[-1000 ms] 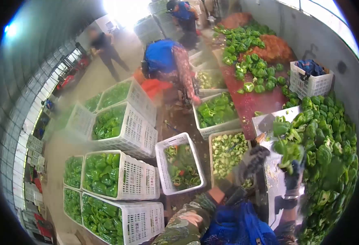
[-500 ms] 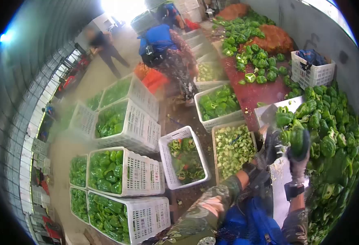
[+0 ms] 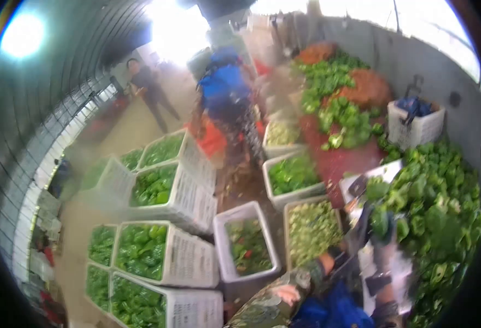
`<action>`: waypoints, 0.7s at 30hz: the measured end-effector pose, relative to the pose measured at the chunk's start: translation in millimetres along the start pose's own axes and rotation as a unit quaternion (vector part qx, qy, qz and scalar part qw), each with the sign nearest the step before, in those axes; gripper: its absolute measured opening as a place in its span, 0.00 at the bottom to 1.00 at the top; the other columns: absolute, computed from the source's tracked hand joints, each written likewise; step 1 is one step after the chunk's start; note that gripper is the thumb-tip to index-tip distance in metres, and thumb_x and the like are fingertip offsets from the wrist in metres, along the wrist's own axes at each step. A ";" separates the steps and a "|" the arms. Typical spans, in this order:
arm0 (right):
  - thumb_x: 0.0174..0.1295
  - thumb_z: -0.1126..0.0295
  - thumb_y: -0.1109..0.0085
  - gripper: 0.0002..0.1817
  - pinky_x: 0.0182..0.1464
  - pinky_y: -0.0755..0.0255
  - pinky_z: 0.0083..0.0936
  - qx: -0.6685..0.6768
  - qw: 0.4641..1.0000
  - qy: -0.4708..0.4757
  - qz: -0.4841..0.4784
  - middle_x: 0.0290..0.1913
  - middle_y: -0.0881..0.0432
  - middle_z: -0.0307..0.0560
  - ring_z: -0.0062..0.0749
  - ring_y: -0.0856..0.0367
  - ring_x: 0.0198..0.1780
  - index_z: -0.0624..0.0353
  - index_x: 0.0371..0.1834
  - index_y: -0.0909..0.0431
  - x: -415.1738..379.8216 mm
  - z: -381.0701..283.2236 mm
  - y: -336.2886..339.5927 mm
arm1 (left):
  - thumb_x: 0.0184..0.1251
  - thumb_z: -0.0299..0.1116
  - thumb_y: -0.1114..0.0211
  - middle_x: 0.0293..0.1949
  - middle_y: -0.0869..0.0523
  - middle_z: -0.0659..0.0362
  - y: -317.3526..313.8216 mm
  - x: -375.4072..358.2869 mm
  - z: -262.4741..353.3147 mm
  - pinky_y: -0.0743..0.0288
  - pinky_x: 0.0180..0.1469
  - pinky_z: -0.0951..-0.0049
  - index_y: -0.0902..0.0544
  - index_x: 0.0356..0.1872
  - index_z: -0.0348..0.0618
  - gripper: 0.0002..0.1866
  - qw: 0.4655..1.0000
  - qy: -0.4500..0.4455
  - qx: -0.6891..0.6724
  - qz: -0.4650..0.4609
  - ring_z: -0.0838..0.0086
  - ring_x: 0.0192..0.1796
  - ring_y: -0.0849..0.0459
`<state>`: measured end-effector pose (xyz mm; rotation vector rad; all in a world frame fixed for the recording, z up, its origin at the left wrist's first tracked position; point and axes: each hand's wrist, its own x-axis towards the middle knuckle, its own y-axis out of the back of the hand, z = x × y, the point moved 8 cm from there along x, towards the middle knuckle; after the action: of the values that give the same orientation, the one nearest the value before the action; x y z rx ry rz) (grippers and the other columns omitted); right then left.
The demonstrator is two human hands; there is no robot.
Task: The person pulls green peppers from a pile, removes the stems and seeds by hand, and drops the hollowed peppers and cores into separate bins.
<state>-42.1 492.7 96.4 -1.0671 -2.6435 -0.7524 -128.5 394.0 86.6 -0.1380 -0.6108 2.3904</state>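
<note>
My right hand (image 3: 388,235), in a grey glove, grips a green bell pepper (image 3: 380,223) over a white work surface (image 3: 369,281). Close against its left side is my left hand (image 3: 363,225), in a dark glove. Motion blur smears the left fingers, and whether they hold anything does not show. A big heap of green bell peppers (image 3: 440,202) lies just right of both hands. Below and left of my left hand, a white crate (image 3: 288,240) holds pale green cut pepper pieces (image 3: 312,227).
A crate of scraps (image 3: 218,243) and a crate of green peppers (image 3: 270,191) stand left. Stacked crates (image 3: 191,262) of peppers line the floor beyond. A person in blue (image 3: 226,90) bends ahead; another person (image 3: 153,93) stands farther back. Orange sacks (image 3: 369,90) lie by the wall.
The view has tilted up, so the scene sits lower and is blurrier. The pepper in my right hand has come closer to my left hand.
</note>
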 end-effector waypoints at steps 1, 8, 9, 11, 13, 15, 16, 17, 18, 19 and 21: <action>0.50 0.82 0.46 0.37 0.63 0.35 0.33 0.309 0.941 -0.126 -0.052 0.60 0.31 0.57 0.44 0.31 0.61 0.59 0.67 0.43 4.2 4.5 -8.9 | 0.68 0.49 0.49 0.57 0.29 0.60 6.5 -10.4 14.5 0.29 0.50 0.72 0.36 0.64 0.46 0.28 0.999 0.006 0.040 -0.011 0.77 0.52 0.29; 0.63 0.59 0.49 0.29 0.53 0.26 0.47 0.655 0.729 -0.194 -0.045 0.62 0.33 0.53 0.46 0.26 0.55 0.58 0.66 0.42 -4.6 49.6 22.9 | 0.65 0.43 0.45 0.57 0.29 0.57 88.2 -49.7 116.1 0.29 0.53 0.72 0.35 0.63 0.42 0.27 0.977 -0.007 0.200 0.077 0.73 0.53 0.27; 0.64 0.57 0.48 0.30 0.52 0.25 0.49 0.679 0.711 -0.176 -0.049 0.63 0.34 0.52 0.47 0.25 0.55 0.57 0.66 0.42 -5.6 52.7 22.9 | 0.65 0.42 0.44 0.57 0.29 0.56 93.5 -47.8 130.5 0.29 0.53 0.72 0.34 0.62 0.41 0.27 0.974 -0.019 0.211 0.081 0.73 0.53 0.27; 0.62 0.52 0.48 0.33 0.51 0.24 0.49 0.728 0.661 -0.176 -0.050 0.61 0.32 0.53 0.46 0.26 0.56 0.56 0.66 0.43 -3.7 7.2 34.3 | 0.64 0.40 0.43 0.57 0.29 0.55 94.4 -50.0 147.2 0.29 0.54 0.72 0.34 0.62 0.40 0.27 0.970 -0.038 0.227 0.078 0.72 0.53 0.27; 0.61 0.49 0.48 0.35 0.52 0.25 0.50 0.745 0.640 -0.188 -0.027 0.61 0.32 0.53 0.46 0.26 0.57 0.56 0.66 0.43 -12.3 15.0 38.1 | 0.64 0.38 0.42 0.57 0.29 0.54 90.0 -48.0 152.0 0.29 0.54 0.73 0.34 0.62 0.39 0.27 0.968 -0.040 0.241 0.058 0.71 0.53 0.26; 0.61 0.48 0.48 0.35 0.53 0.26 0.50 0.747 0.638 -0.186 -0.030 0.61 0.32 0.53 0.46 0.27 0.58 0.56 0.66 0.43 -19.2 17.3 42.7 | 0.63 0.37 0.40 0.57 0.29 0.53 76.2 -42.5 146.3 0.29 0.55 0.73 0.33 0.61 0.38 0.27 0.966 -0.032 0.256 0.023 0.70 0.53 0.26; 0.61 0.47 0.49 0.35 0.53 0.26 0.50 0.748 0.637 -0.184 -0.030 0.61 0.32 0.53 0.46 0.27 0.58 0.55 0.66 0.43 -22.8 18.5 43.1 | 0.63 0.36 0.40 0.58 0.29 0.52 68.1 -38.7 140.5 0.29 0.55 0.73 0.33 0.61 0.37 0.27 0.965 -0.026 0.263 0.002 0.69 0.53 0.26; 0.61 0.46 0.50 0.35 0.53 0.26 0.50 0.768 0.605 -0.209 -0.035 0.61 0.32 0.52 0.47 0.28 0.59 0.55 0.67 0.43 -26.1 21.7 37.5 | 0.62 0.35 0.39 0.58 0.29 0.52 58.0 -34.1 131.0 0.29 0.56 0.73 0.33 0.61 0.36 0.27 0.963 -0.016 0.268 -0.023 0.69 0.53 0.25; 0.61 0.46 0.50 0.35 0.53 0.27 0.51 0.733 0.654 -0.186 -0.032 0.62 0.32 0.52 0.47 0.28 0.59 0.55 0.66 0.43 -27.6 19.9 43.4 | 0.62 0.34 0.39 0.58 0.29 0.51 44.4 -31.6 114.1 0.29 0.56 0.73 0.33 0.61 0.36 0.27 0.962 -0.003 0.269 -0.051 0.68 0.53 0.25; 0.61 0.46 0.50 0.35 0.54 0.27 0.51 0.694 0.700 -0.164 -0.030 0.62 0.32 0.52 0.46 0.28 0.59 0.55 0.66 0.42 -30.5 15.8 48.4 | 0.62 0.33 0.38 0.58 0.29 0.50 30.0 -29.0 95.7 0.29 0.56 0.73 0.32 0.60 0.35 0.27 0.958 0.010 0.276 -0.077 0.68 0.53 0.25; 0.61 0.47 0.49 0.34 0.54 0.28 0.51 0.675 0.723 -0.143 -0.030 0.62 0.32 0.51 0.45 0.28 0.59 0.55 0.66 0.42 -31.2 11.2 51.7 | 0.61 0.32 0.37 0.58 0.29 0.49 -1.5 -29.4 53.7 0.29 0.57 0.73 0.32 0.60 0.34 0.27 0.945 0.005 0.305 -0.121 0.67 0.54 0.25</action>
<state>16.3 511.6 95.6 -0.5798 -2.3815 1.3215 -118.1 355.6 133.2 0.1828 0.1319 2.2225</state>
